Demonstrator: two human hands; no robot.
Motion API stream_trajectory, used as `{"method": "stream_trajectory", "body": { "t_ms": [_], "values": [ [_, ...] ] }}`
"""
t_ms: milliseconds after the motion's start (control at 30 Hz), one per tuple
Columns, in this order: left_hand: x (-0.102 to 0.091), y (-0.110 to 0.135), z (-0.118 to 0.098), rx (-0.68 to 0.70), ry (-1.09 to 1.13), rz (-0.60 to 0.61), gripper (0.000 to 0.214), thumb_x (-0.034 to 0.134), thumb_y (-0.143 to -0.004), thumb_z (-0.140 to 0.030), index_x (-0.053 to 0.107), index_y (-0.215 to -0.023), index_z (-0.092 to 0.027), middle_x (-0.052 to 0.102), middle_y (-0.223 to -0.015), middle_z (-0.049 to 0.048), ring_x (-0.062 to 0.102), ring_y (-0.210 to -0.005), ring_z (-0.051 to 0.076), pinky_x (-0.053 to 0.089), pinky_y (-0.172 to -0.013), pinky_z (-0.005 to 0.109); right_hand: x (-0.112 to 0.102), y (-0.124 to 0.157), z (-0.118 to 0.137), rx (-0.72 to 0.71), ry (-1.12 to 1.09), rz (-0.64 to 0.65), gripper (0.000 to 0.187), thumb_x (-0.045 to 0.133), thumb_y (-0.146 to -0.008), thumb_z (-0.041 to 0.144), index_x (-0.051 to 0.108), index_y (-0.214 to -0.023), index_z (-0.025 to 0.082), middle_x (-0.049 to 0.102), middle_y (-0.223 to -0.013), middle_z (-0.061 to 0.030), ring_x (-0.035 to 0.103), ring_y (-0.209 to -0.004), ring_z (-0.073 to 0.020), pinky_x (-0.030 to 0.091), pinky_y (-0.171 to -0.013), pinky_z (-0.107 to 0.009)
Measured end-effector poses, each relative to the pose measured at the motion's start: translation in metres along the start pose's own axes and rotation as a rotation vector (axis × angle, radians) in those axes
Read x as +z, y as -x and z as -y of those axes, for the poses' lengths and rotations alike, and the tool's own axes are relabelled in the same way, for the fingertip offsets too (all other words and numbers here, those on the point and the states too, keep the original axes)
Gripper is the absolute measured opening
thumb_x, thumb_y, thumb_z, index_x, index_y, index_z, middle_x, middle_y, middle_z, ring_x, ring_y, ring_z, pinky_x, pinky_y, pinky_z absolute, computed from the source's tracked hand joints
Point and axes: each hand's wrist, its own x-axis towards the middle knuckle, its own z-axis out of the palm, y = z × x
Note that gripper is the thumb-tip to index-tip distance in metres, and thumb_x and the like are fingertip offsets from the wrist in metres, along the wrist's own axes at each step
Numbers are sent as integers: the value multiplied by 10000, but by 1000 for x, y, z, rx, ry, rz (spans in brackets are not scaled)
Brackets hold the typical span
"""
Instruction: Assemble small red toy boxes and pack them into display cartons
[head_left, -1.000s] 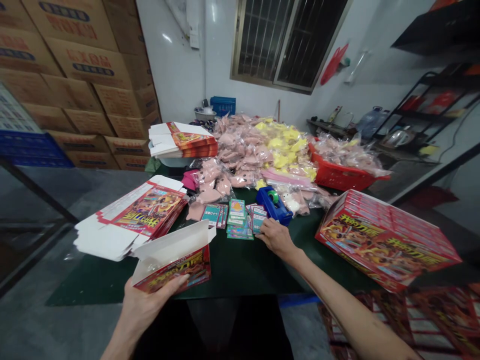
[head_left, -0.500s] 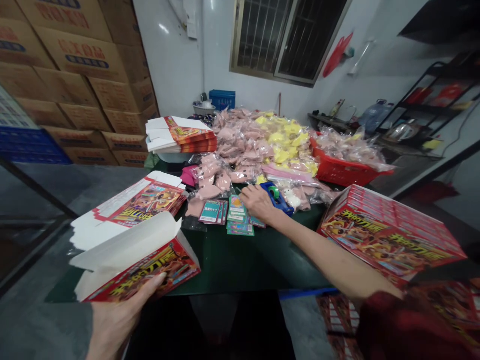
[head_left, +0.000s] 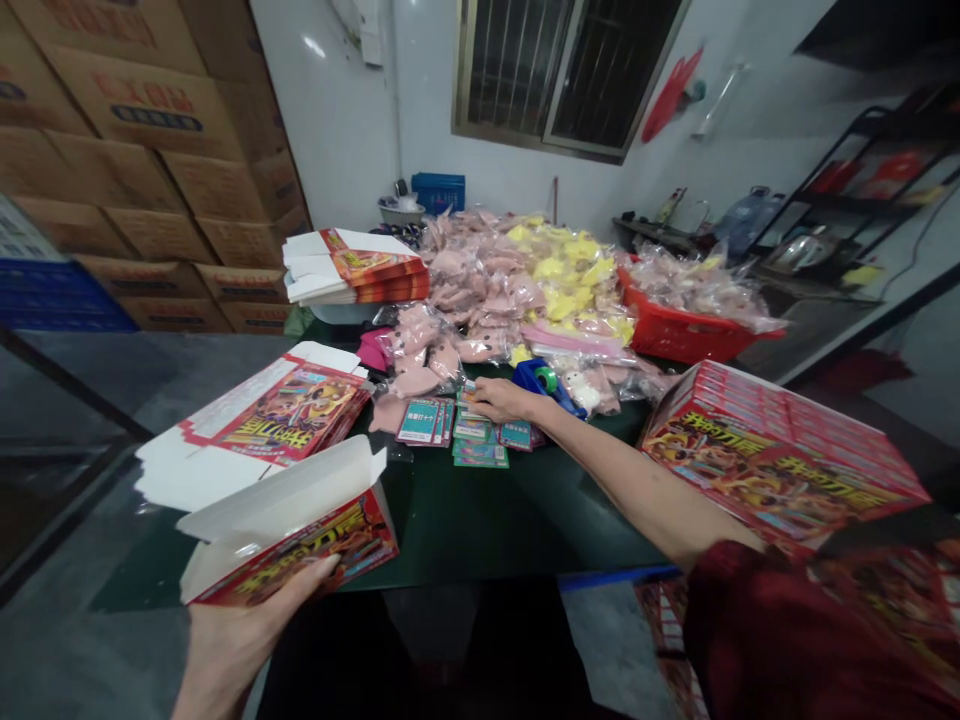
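Note:
My left hand [head_left: 247, 625] grips an open red printed box [head_left: 300, 530] from below at the near edge of the dark green table [head_left: 480, 520]; its white lid flap stands open. My right hand [head_left: 501, 398] reaches far across the table and rests, fingers curled, on the small teal card packs [head_left: 477, 436] lying in short stacks mid-table. A blue tape dispenser [head_left: 541, 381] sits just right of that hand. Whether the fingers pinch a card pack is hidden.
Flat unfolded red boxes lie in stacks at the left [head_left: 262, 420] and back [head_left: 356, 268]. A heap of pink and yellow bagged items [head_left: 517, 290] fills the back, beside a red basket [head_left: 679, 335]. Closed red boxes [head_left: 780, 460] are stacked at right. Cardboard cartons [head_left: 150, 150] line the left wall.
My right hand moved from the near card packs up to those farther back by the tape dispenser. My left hand swung the open box left and lower, then steadied it.

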Motion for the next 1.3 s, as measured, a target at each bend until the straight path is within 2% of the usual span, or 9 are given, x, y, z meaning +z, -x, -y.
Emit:
{"method": "stream_trajectory", "body": {
  "t_ms": [233,433,633,700,800,933,1067,1167,1300],
  "values": [
    [7,5,-20,-63,89,-67,398,822,-470,-377,628,-747,-168,695,-705,-1,655,-627,166,579,-621,229,27,11,32,101,82,-194,255,386,-887,102,615,-998,114,587,-996,-130,514,-890,-211,360,-701,-288],
    [5,5,-17,-80,102,-43,339,821,-464,-294,640,-717,-158,715,-671,8,662,-583,174,581,-565,232,33,22,38,114,44,-343,231,458,-909,284,647,-935,154,626,-883,-101,534,-851,-194,369,-750,-304],
    [20,8,-29,-123,191,82,329,818,-453,-314,684,-705,-150,732,-677,49,676,-577,220,591,-547,281,-16,59,28,201,-62,-652,297,367,-920,157,555,-1148,137,625,-824,-69,569,-733,-155,446,-696,-286],
    [28,9,-36,-113,225,156,315,804,-483,-326,695,-719,-149,732,-673,55,680,-582,224,587,-549,282,-43,84,42,233,-178,-824,334,367,-934,205,453,-1250,143,621,-796,-37,582,-681,-141,481,-650,-285],
    [40,11,-43,-91,261,343,295,779,-535,-320,707,-758,-140,734,-678,66,690,-603,239,590,-568,303,-78,121,79,128,-618,-1157,221,588,-840,240,567,-1059,222,648,-783,6,614,-641,-129,509,-584,-265],
    [48,14,-47,-104,308,515,342,751,-600,-319,705,-886,-136,746,-793,79,703,-715,267,595,-669,361,-94,136,126,-83,-696,-1082,146,628,-804,148,640,-903,256,670,-775,17,628,-708,-135,513,-621,-270],
    [49,17,-46,-97,306,590,357,747,-622,-322,699,-927,-143,744,-844,72,697,-797,281,584,-736,396,-83,120,144,-150,-357,-1065,230,591,-814,91,641,-961,260,666,-769,12,577,-786,-157,476,-707,-318],
    [49,19,-46,-90,333,584,340,749,-626,-302,699,-929,-156,744,-845,60,698,-779,267,586,-721,376,-70,114,153,-113,-98,-1124,325,594,-800,81,622,-1068,263,643,-827,-28,526,-828,-183,448,-738,-340],
    [52,20,-46,-130,415,555,327,755,-620,-287,690,-913,-159,741,-820,49,696,-727,241,585,-681,340,-43,112,176,7,-27,-1090,367,540,-866,245,534,-1229,195,614,-994,-105,501,-973,-245,406,-835,-405]
  ]
}}
